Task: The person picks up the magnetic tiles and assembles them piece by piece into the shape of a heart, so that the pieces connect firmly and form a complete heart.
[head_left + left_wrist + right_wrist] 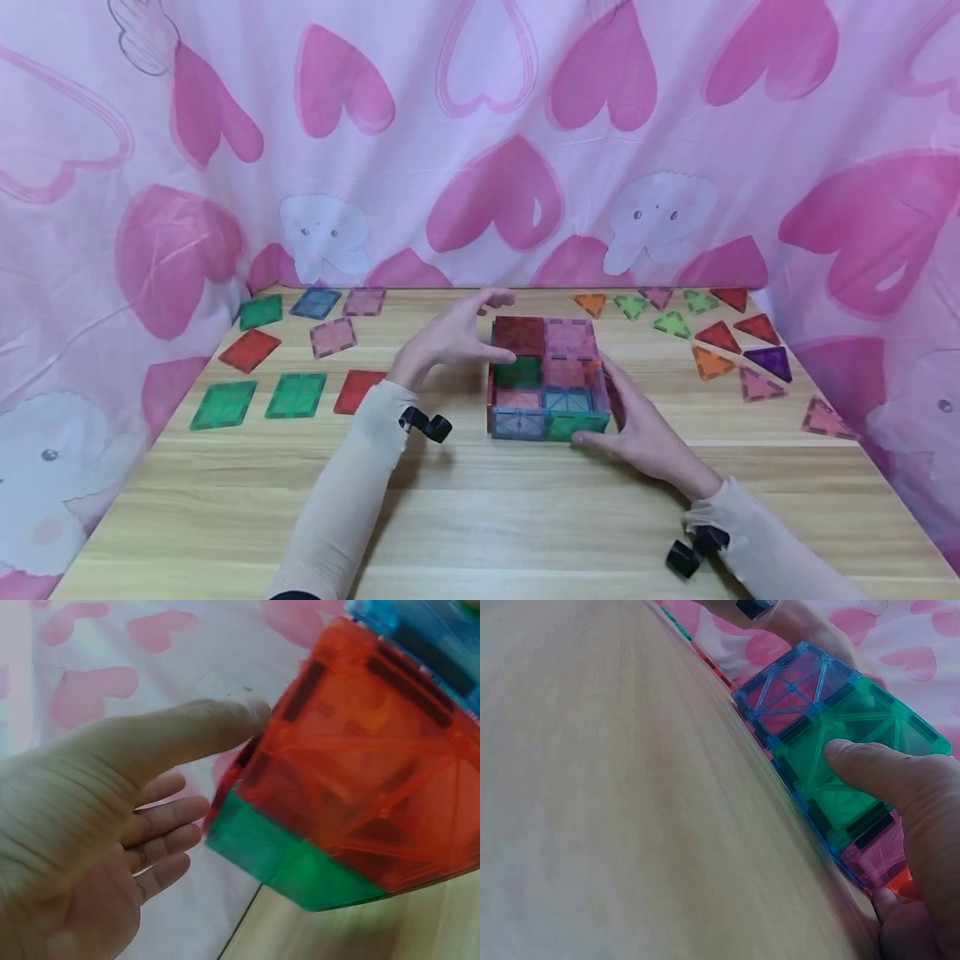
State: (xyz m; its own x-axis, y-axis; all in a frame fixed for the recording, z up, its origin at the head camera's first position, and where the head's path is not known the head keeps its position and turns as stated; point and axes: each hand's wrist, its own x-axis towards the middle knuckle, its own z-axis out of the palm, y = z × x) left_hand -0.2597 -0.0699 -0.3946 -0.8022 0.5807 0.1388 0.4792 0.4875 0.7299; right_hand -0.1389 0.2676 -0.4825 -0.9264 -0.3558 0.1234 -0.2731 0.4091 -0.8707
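A low box of translucent magnetic tiles [517, 423] stands mid-table in the head view, with blue and green tiles along its front. Its back half is topped by a red tile [519, 335] and a pink tile [570, 337]; the front half shows an open top. My right hand [648, 433] grips the front right corner, thumb on the green front tile [870, 727], other fingers along the right side and partly hidden. At the left side, my left hand [450, 335] is spread, its thumb by a red side tile [360, 765] and its fingers loosely extended.
Loose square tiles lie on the left, among them a green tile [296, 396] and a red tile [357, 392], close to the left forearm. Several triangle tiles, including a purple one [769, 363], are scattered at right. A pink heart-patterned curtain [405, 208] borders the wooden table [525, 533].
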